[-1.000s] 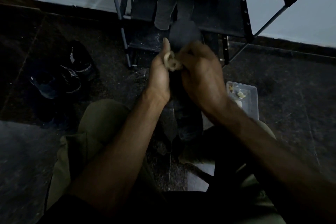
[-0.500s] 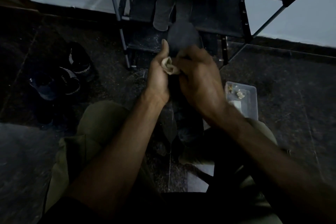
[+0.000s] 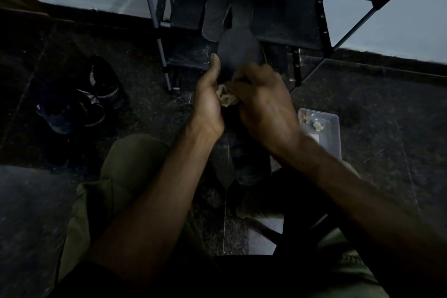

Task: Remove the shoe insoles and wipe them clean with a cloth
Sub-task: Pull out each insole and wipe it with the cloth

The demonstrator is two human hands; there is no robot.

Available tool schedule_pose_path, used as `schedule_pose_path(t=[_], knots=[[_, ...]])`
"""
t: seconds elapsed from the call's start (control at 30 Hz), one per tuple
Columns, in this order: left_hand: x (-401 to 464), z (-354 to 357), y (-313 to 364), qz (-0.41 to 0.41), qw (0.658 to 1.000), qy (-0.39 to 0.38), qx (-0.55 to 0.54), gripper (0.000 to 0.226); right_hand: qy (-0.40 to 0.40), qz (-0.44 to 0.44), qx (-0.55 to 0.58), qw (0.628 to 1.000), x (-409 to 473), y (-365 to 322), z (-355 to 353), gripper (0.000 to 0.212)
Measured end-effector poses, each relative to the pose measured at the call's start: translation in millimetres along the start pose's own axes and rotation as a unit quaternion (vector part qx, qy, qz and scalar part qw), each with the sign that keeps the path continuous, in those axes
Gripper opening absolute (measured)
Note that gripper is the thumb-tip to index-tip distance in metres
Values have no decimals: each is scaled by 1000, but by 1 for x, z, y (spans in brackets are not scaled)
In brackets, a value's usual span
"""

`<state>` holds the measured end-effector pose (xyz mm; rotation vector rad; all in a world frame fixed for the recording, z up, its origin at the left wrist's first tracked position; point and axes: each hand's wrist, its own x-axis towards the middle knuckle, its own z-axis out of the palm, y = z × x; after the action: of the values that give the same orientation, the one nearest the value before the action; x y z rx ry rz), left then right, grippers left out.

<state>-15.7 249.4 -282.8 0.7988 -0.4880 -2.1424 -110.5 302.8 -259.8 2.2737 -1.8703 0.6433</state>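
A: Grip state?

B: Left hand holds the insole upright, thumb straight along its left edge; fingers are behind it, can't tell how far they wrap. Right hand is curled tight round a balled cloth, pressing it on the insole's lower face.

A: Where's the insole?

B: Mid-air above the floor, toe end up, just in front of the rack.

A: Risks?

B: It looks thin and floppy. Hard rubbing against a one-sided hold could fold it or pull it loose. Light is dim too, so missed dirt is likely. The cloth is wadded small, so little contact area.

A: Surroundings?

B: More insoles lie on the rack shelf behind. Shoes to the left on the floor. Clear tray beside the right wrist, small bits inside, easy to knock with that arm. Nothing blocks the wiping itself.
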Motion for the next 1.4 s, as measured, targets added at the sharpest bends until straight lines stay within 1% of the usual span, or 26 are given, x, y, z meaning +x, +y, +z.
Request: schedule_pose_path(t=[0.07,0.13,0.2,0.27,0.33,0.37,0.4,0.43,0.53,0.6,0.7,0.8,0.87,0.97,1.0,1.1,1.2,1.3,1.4], knots=[[0,2,-2,-13,1000,-4,6,55,5,21,31,999,-2,5,-3,24],[1,8,-3,-45,998,-28,-18,60,45,94,113,988,1,14,-7,17],[2,9,0,-50,996,-50,-45,58,99,190,205,955,0,22,-14,11],[4,6,3,-42,997,-51,-42,57,124,256,304,909,-7,24,-19,9],[4,4,4,-32,998,-48,-31,56,117,309,394,858,-15,22,-23,5],[4,5,4,-26,998,-45,-30,55,104,334,421,837,-18,20,-24,4],[4,6,4,-21,998,-44,-28,55,88,352,433,825,-21,18,-24,4],[5,6,4,-17,998,-45,-29,54,74,360,433,823,-23,17,-24,5],[5,6,6,-11,998,-52,-43,55,55,357,420,833,-22,15,-22,11],[6,5,4,-15,997,-66,-49,57,69,359,415,833,-18,17,-20,11],[4,7,-1,-26,992,-108,-55,56,101,368,395,836,-9,23,-19,13],[4,8,-3,-25,990,-129,-54,51,102,358,399,838,-3,30,-17,16],[5,7,-4,-16,990,-127,-55,49,90,344,385,852,-1,32,-15,16],[5,7,-6,-18,992,-116,-48,48,103,335,342,872,2,35,-10,5],[6,7,-7,-21,992,-115,-47,49,110,327,311,885,4,36,-9,6],[9,5,-8,-29,991,-117,-53,51,109,272,179,939,10,38,-8,21],[8,5,-6,-39,989,-126,-67,55,85,233,93,964,13,34,-4,15],[5,5,-4,-39,992,-100,-65,56,72,183,79,977,8,15,-2,20],[4,3,0,-51,993,-83,-63,58,33,118,85,989,0,-5,-3,24]])
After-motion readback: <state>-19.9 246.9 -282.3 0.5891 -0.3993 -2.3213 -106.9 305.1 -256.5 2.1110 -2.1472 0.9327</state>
